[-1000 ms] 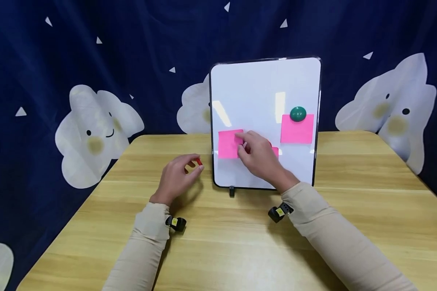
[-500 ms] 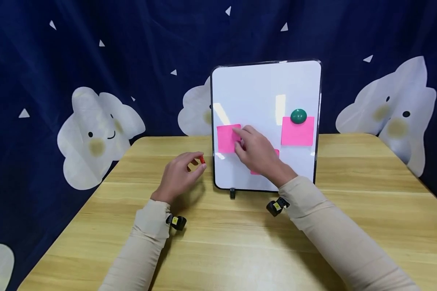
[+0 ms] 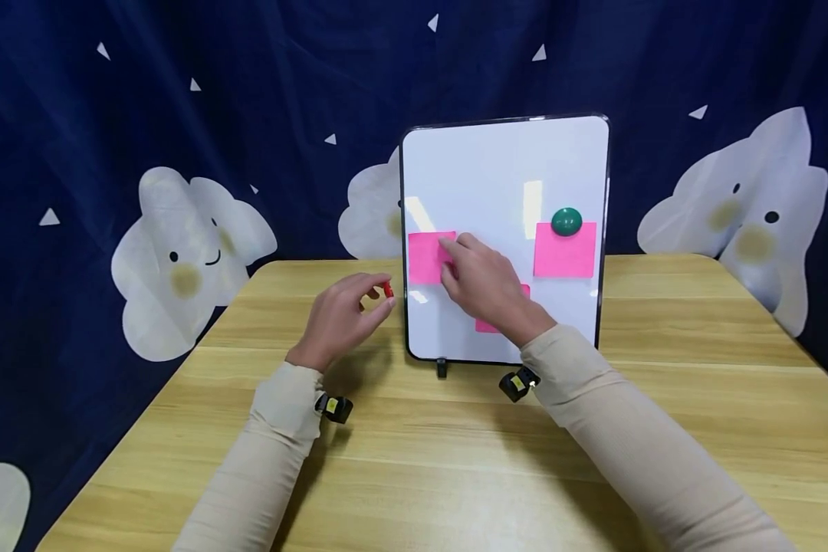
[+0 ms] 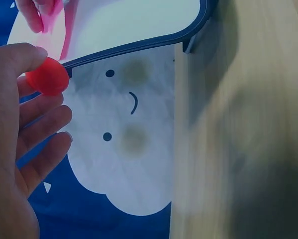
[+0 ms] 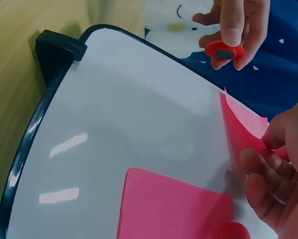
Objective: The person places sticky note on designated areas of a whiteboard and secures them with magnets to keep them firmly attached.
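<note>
My left hand (image 3: 338, 318) pinches a round red magnet (image 4: 48, 76) between thumb and index finger, just left of the whiteboard (image 3: 476, 176). In the right wrist view the dark disc on the magnet's back shows. My right hand (image 3: 486, 284) pinches the right side of a pink sticky note (image 3: 424, 257) at the board's left part; in the right wrist view this note bends away from the board. Behind my right hand and wrist a second pink note (image 5: 171, 204) is partly hidden, with a red magnet (image 5: 233, 231) on it.
A third pink note (image 3: 564, 253) hangs at the board's right under a green magnet (image 3: 566, 221). The board stands on small black feet (image 3: 441, 368) on a wooden table (image 3: 414, 460). A dark blue curtain (image 3: 283, 77) with clouds hangs behind.
My right hand has moved slightly up and left with the pink note. My left hand has risen and come nearer the board's left edge, still holding the red magnet.
</note>
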The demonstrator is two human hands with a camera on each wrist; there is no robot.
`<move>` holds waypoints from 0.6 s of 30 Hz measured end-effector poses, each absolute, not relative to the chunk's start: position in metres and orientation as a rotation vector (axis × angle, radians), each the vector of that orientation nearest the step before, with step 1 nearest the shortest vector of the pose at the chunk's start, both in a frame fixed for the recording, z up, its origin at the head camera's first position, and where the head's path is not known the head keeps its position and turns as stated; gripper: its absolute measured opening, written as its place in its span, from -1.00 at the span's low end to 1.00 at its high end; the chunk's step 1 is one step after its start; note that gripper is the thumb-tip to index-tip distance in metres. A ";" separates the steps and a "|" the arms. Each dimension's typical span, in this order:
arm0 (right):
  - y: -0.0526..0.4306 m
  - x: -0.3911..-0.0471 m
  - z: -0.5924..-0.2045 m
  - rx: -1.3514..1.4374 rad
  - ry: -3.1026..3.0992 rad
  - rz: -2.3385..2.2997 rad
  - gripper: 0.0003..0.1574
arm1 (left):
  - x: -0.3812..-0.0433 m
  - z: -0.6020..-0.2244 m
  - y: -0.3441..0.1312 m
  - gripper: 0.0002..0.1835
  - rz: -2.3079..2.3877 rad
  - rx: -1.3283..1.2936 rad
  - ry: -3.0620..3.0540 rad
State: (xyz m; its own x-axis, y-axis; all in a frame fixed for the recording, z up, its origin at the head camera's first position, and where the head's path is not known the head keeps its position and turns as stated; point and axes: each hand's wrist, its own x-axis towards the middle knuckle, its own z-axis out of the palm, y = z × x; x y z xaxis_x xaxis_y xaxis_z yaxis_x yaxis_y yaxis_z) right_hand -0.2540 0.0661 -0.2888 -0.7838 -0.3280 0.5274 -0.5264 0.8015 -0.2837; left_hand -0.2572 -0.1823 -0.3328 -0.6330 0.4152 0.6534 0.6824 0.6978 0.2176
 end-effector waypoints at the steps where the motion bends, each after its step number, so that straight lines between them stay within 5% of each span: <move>1: 0.066 -0.255 -0.288 0.631 -2.539 0.574 -0.51 | -0.258 -0.332 -0.182 -0.67 -0.605 -0.842 -2.326; 18: 0.068 -0.261 -0.289 0.594 -2.559 0.370 -0.40 | -0.272 -0.303 -0.173 -0.64 -0.543 -0.896 -2.225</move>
